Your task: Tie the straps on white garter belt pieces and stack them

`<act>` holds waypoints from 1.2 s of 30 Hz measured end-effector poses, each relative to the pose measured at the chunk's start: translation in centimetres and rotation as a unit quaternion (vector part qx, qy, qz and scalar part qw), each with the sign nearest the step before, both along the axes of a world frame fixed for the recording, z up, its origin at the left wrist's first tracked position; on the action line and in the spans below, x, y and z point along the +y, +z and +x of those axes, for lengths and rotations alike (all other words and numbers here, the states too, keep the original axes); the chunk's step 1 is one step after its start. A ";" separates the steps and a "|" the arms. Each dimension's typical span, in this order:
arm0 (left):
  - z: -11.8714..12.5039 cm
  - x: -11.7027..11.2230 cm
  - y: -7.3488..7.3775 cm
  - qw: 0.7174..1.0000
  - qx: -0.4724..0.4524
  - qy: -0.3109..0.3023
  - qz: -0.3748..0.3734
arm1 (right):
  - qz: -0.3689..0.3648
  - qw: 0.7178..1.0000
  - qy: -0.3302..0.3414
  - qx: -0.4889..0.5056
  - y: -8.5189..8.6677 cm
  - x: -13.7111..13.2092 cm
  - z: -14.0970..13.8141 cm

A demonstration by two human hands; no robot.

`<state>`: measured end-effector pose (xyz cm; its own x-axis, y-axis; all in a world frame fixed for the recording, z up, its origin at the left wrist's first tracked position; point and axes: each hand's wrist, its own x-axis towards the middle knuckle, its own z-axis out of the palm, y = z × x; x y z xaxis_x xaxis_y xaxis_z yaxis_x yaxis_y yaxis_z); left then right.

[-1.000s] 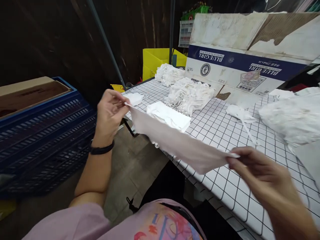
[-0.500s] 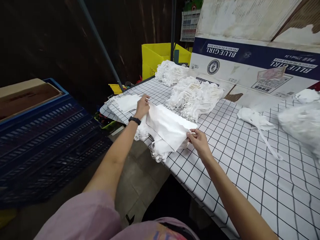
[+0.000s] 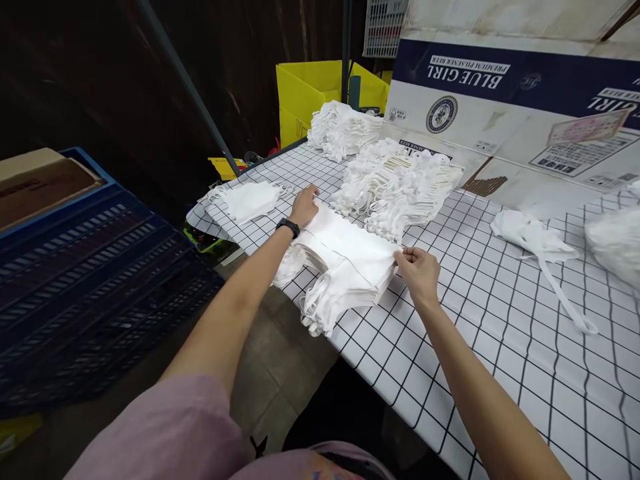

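A stack of flat white cloth pieces (image 3: 345, 260) lies near the front-left edge of the grid-patterned table (image 3: 475, 333), with white loops hanging over the edge. My left hand (image 3: 305, 205) rests at the stack's far-left end, its fingers curled down on the top piece. At the stack's right end my right hand (image 3: 420, 270) has its fingers pinched on the edge of the top white piece.
More white piles sit behind: one tangled (image 3: 400, 187), one neat (image 3: 340, 130), a small one at the left corner (image 3: 245, 200). A loose piece with a strap (image 3: 535, 240) lies to the right. A Blue Girl cardboard sheet (image 3: 500, 113) stands at the back. Blue crates (image 3: 85, 280) are stacked on the left.
A white piece that I held stretched in the air between both hands has been carried forward and laid on top of the stack. Both hands have come down onto the stack's ends.
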<state>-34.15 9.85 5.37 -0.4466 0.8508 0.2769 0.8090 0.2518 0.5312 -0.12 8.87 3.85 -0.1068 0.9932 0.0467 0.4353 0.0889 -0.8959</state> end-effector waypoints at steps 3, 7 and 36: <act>0.2 0.0 -0.2 1.000 0.011 -0.015 -0.015 | -0.001 1.000 -0.010 -0.018 -0.3 0.4 0.0; 0.6 -0.4 -0.4 0.999 0.023 -0.035 -0.033 | -0.020 1.000 -0.012 -0.014 -0.8 0.9 0.2; 1.6 -5.6 0.9 0.991 0.095 -0.065 0.064 | 0.195 0.937 0.219 -0.188 -3.5 -6.6 2.3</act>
<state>-32.51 4.28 6.30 -0.2647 0.8500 0.4555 0.9186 0.0784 0.3874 2.19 2.27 0.32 -0.5830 0.7648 0.2741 0.5591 0.6225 -0.5476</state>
